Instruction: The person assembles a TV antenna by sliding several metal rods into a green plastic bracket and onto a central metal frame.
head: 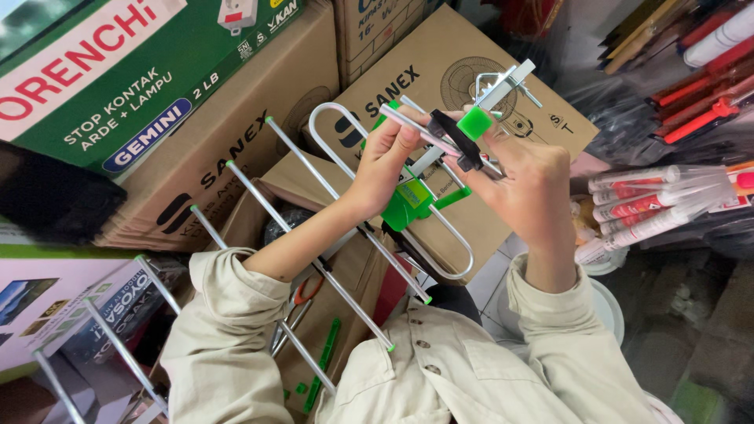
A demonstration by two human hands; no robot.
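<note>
Head view: left hand [386, 157] clenched around thin silver metal rod [440, 141] of silver-and-green aluminium antenna [330, 259]; right hand [528, 188] pinches black plastic clip [459, 141] beside green square end cap [474, 123]. Cross rods below wrists already mounted; clip not yet seated. Brown cardboard boxes [259, 86] beyond hands.

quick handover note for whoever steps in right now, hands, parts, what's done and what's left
Left hand: gripping the antenna boom near the green plastic bracket.
Right hand: pinching a thin metal rod with a black clip by the green end cap.
Done: several cross rods with green tips and the white loop sit on the boom.
Left: the rod in the right hand looks not yet seated. Loose green pieces and pliers lie on the cardboard below.
</note>
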